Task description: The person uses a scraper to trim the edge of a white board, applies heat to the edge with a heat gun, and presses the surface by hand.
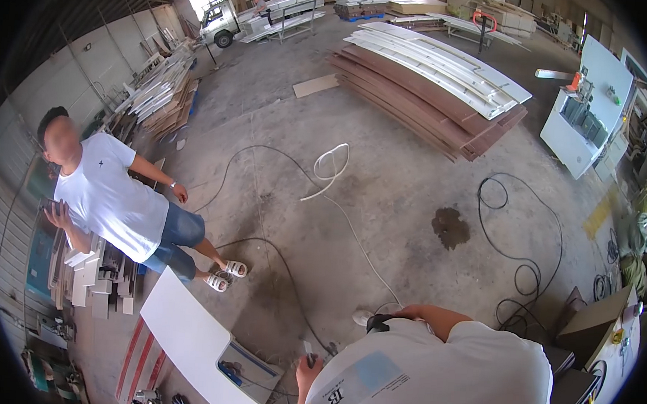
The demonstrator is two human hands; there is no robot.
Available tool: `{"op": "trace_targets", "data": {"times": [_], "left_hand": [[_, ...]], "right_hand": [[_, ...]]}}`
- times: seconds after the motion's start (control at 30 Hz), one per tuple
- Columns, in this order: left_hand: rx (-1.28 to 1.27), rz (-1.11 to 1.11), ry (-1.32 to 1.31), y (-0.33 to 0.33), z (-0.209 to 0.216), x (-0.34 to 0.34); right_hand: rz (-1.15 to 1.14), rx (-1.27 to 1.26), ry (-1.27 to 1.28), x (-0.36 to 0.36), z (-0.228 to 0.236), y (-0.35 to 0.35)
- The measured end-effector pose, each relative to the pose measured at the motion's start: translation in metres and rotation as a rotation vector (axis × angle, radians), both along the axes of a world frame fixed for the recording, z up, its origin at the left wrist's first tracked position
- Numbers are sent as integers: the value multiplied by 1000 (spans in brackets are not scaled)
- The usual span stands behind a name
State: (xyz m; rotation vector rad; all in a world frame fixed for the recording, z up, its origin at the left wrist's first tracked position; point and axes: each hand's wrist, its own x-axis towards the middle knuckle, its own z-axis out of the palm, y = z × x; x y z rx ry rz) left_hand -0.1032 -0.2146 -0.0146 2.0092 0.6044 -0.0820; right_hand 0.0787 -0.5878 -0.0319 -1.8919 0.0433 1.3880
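My left hand [309,369] is at the lower middle, beside the curved edge of a large white panel [190,327]. Its fingers are closed round a small pale and dark thing that I cannot make out. A black cable [289,274] runs across the floor to near this hand. My right arm [442,318] bends across in front of my pale printed shirt [446,380]. The right hand [408,311] shows only in part, close to a black thing [380,322], and its fingers are hidden. Just beyond lies a light-coloured shoe [361,318].
A person in a white T-shirt [109,189] stands at the left, one hand raised holding a dark object. Stacked brown and white boards [427,90] lie ahead. Cables [534,274] loop over the floor at right, near a dark stain [451,227]. A white truck [219,25] stands far back.
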Motion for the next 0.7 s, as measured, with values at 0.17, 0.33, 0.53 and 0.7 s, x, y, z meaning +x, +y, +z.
{"op": "trace_targets", "data": {"times": [0.17,0.33,0.53,0.7], "left_hand": [[59,-5,86,2,-34,-27],[-145,74,-41,20,-124,-73],[-65,51,181,-16,-65,-85],[219,92,37,-27,-61,-83]], "right_hand": [[-3,-73,-22,-8,-76,-19],[12,-75,-60,-7,-92,-19],[29,20,-103,-2,-14,-2],[61,-8,-12,5,27,9]]}}
